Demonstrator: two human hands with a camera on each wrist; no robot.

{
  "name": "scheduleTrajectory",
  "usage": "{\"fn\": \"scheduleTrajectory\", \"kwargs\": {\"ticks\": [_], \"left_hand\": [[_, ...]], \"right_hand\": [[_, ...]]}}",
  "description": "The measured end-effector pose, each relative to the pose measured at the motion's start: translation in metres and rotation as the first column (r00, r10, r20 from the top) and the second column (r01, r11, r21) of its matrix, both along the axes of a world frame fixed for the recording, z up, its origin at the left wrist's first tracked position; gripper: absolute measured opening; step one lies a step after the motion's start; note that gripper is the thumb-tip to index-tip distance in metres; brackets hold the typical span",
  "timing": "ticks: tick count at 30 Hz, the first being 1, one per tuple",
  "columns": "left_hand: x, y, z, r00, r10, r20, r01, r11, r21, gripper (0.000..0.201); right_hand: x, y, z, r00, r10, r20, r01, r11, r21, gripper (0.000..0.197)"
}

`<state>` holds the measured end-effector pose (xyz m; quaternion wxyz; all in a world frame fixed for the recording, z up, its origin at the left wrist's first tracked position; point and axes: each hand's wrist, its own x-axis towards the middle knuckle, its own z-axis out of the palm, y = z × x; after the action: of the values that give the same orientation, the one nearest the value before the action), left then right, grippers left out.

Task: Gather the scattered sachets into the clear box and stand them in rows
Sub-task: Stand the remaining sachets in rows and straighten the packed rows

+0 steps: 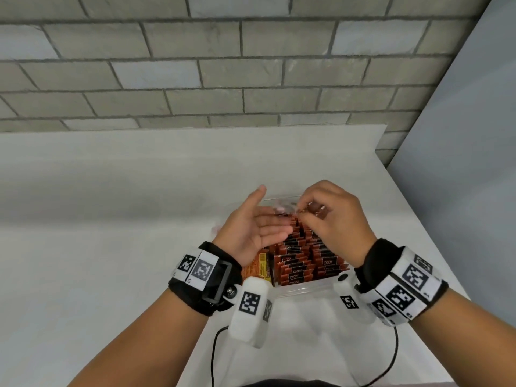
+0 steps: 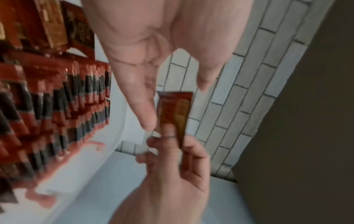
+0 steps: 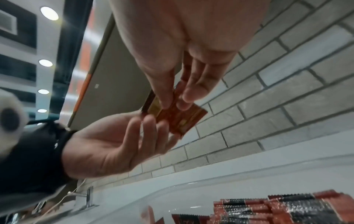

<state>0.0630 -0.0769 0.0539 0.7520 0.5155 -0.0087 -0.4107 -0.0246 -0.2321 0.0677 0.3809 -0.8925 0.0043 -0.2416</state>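
In the head view both wrists cover the near corners of the clear box [image 1: 304, 289], the right hand [image 1: 332, 219] hides most of the sachet [image 2: 173, 112] it pinches, and the rows of sachets [image 2: 57, 106] blur in the left wrist view.

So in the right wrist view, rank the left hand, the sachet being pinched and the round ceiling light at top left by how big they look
1. left hand
2. sachet, pinched by the right hand
3. ceiling light

Apparent size only; the light is far from the camera.
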Motion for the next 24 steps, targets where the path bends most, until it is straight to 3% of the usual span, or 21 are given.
{"fn": "scheduleTrajectory", "kwargs": {"ticks": [3, 5, 9, 12, 14, 17, 19, 24], "left_hand": [[-0.001, -0.002, 0.005, 0.997, -0.022, 0.080, 0.024, 1.000, -0.018, 0.014], [-0.002, -0.003, 0.005, 0.990, -0.014, 0.141, 0.010, 0.999, 0.032, 0.012], [-0.008, -0.008, 0.006, 0.969, -0.064, 0.240, 0.039, 0.993, 0.107, 0.017], [-0.013, -0.012, 0.008, 0.954, -0.127, 0.270, 0.093, 0.986, 0.136, 0.015], [-0.013, -0.011, 0.010, 0.960, -0.142, 0.241, 0.107, 0.983, 0.152, 0.012], [-0.007, -0.002, 0.007, 0.988, -0.081, 0.129, 0.053, 0.977, 0.205, 0.028], [-0.005, 0.004, 0.002, 0.998, -0.033, 0.057, 0.017, 0.968, 0.249, 0.023], [-0.011, 0.005, -0.012, 0.997, -0.064, -0.053, 0.077, 0.948, 0.308, 0.020]], "right_hand": [[-0.004, -0.004, 0.000, 0.980, 0.164, -0.117, -0.169, 0.985, -0.037, 0.017], [-0.006, -0.011, 0.005, 0.967, 0.193, -0.164, -0.195, 0.981, 0.004, 0.028], [-0.003, -0.017, 0.012, 0.978, 0.024, -0.206, -0.013, 0.998, 0.055, 0.038], [0.004, -0.019, 0.011, 0.948, -0.010, -0.318, 0.030, 0.998, 0.058, 0.038], [0.002, -0.021, 0.015, 0.933, 0.013, -0.359, 0.009, 0.998, 0.058, 0.026], [-0.013, -0.022, 0.016, 0.903, 0.100, -0.418, -0.054, 0.991, 0.121, 0.015], [-0.023, -0.020, 0.009, 0.875, 0.148, -0.460, -0.111, 0.988, 0.107, 0.017], [-0.032, -0.008, -0.014, 0.827, 0.182, -0.531, -0.171, 0.983, 0.070, 0.019]]}}
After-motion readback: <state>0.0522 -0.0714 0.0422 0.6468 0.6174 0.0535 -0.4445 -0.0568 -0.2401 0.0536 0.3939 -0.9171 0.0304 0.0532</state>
